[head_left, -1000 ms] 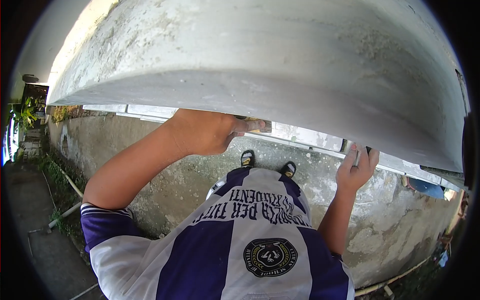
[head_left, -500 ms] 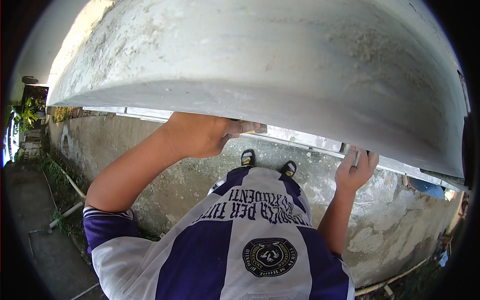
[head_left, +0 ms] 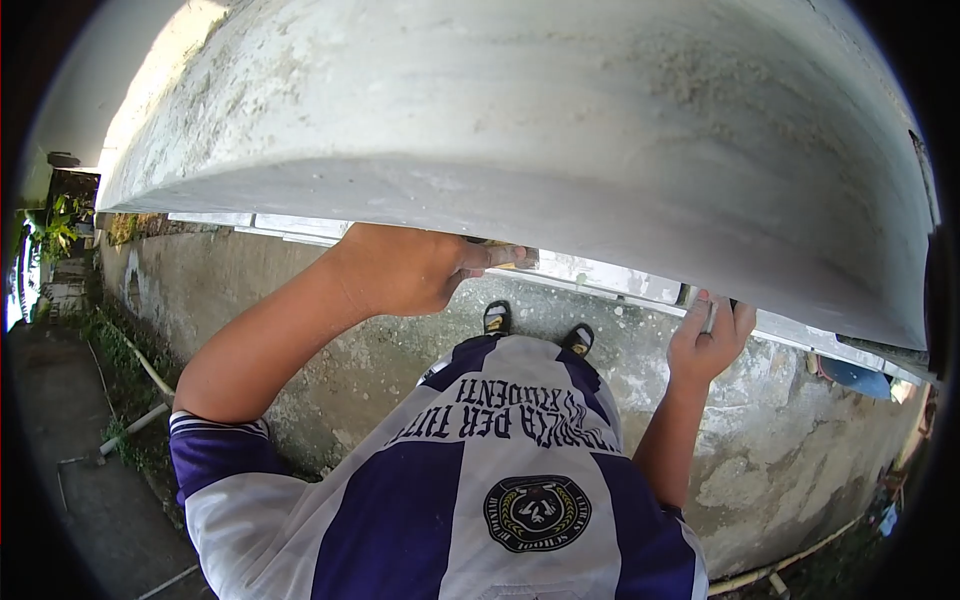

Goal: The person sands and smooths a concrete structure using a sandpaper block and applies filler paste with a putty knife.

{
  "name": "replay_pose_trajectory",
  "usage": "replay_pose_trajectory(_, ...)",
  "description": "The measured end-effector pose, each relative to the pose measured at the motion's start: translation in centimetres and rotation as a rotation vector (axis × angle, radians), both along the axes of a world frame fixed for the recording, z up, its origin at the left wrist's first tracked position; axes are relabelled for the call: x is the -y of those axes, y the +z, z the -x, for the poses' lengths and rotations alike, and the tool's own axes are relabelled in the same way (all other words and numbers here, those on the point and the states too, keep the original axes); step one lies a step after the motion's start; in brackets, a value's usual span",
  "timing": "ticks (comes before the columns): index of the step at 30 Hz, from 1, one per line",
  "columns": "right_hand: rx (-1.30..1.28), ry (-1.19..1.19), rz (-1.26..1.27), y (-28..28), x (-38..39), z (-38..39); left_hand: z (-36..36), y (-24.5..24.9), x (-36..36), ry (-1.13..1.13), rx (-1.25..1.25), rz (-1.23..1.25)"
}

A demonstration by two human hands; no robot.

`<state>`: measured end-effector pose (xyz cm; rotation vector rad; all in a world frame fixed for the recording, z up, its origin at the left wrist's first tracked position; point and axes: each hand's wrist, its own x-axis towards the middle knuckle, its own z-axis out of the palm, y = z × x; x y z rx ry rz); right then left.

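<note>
My left hand (head_left: 415, 268) is closed at the underside of a grey plastered ledge (head_left: 450, 190). Its index finger lies along a small yellowish-brown piece (head_left: 528, 257), mostly hidden by the fingers and the ledge. Further right, my right hand (head_left: 708, 338) reaches up to the same edge with bent fingers. A narrow grey piece (head_left: 711, 318) shows between them; the ledge covers the fingertips and whatever else they hold. Just below the ledge, a long white strip (head_left: 600, 277) runs behind both hands.
Under my sandalled feet (head_left: 497, 316) is a stained concrete floor (head_left: 560, 300). Pale pipes (head_left: 135, 430) and plants (head_left: 68, 215) are at the left. A bluish object (head_left: 855, 376) lies beneath the ledge at the right, and another pipe (head_left: 800, 562) runs along the lower right.
Both hands keep nearly the same place and grip under the ledge. The view has shifted only very slightly.
</note>
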<state>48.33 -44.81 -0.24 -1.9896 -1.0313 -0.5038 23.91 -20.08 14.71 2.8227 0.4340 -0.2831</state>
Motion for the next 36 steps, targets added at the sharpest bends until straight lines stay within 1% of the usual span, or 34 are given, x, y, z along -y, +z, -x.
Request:
replay_pose_trajectory(2, -0.075, 0.031, -0.033, -0.7, 0.3, 0.0, 1.4, 0.4, -0.4, -0.061, 0.115, -0.125)
replay_pose_trajectory(4, -0.02, -0.006, -0.022, -1.1, 0.1, 0.1, 1.4, 0.6, -0.6, -0.11, 0.205, -0.19)
replay_pose_trajectory(6, -0.007, -0.02, -0.013, -1.2, 0.0, 0.1, 0.9, 0.8, -0.8, -0.138, 0.276, -0.195)
replay_pose_trajectory(8, -0.035, -0.005, -0.011, -0.7, 0.1, 0.2, 0.5, -1.0, -0.6, -0.096, 0.141, -0.295)
replay_pose_trajectory(10, 0.017, -0.004, 0.023, -0.1, -0.1, 0.0, 0.0, -1.3, -0.1, -0.014, 0.023, -0.221)
replay_pose_trajectory(11, 0.043, -0.008, 0.038, 0.0, -0.2, 0.0, -0.4, -0.8, 0.0, 0.037, -0.027, -0.094)
replay_pose_trajectory(13, 0.047, -0.019, 0.039, 0.1, -0.1, 0.1, -0.1, -0.6, 0.0, 0.061, -0.085, 0.003)
replay_pose_trajectory(17, 0.012, -0.006, 0.017, -0.1, -0.1, 0.1, 1.8, -0.7, -0.1, 0.006, -0.073, -0.07)
replay_pose_trajectory(20, 0.038, -0.007, 0.029, -0.4, 0.1, -0.1, 1.2, -0.9, 0.0, -0.029, -0.066, -0.137)
replay_pose_trajectory(25, 0.065, -0.021, 0.034, 0.1, -0.3, 0.1, -0.4, -2.1, 0.7, 0.017, -0.021, -0.041)
replay_pose_trajectory(26, 0.081, -0.029, 0.027, 0.1, -0.3, 0.1, -0.3, -1.9, 0.8, -0.01, -0.037, -0.079)
replay_pose_trajectory(29, 0.075, -0.008, 0.021, 0.3, -0.3, 0.0, 0.9, -1.1, 0.5, 0.004, -0.038, -0.047)
replay_pose_trajectory(31, 0.063, -0.01, -0.008, -0.5, -0.3, 0.0, 1.3, -0.3, 0.5, -0.011, 0.009, -0.081)
replay_pose_trajectory(32, 0.056, -0.009, -0.023, -0.7, -0.3, 0.0, 1.3, 0.3, 0.7, -0.044, 0.052, -0.148)
replay_pose_trajectory(34, 0.049, 0.003, -0.042, -0.7, -0.4, 0.0, 0.9, 0.3, 0.9, -0.073, 0.123, -0.179)
replay_pose_trajectory(36, 0.028, 0.019, -0.052, -0.6, -0.5, 0.1, -0.3, -0.4, 1.2, -0.068, 0.164, -0.12)
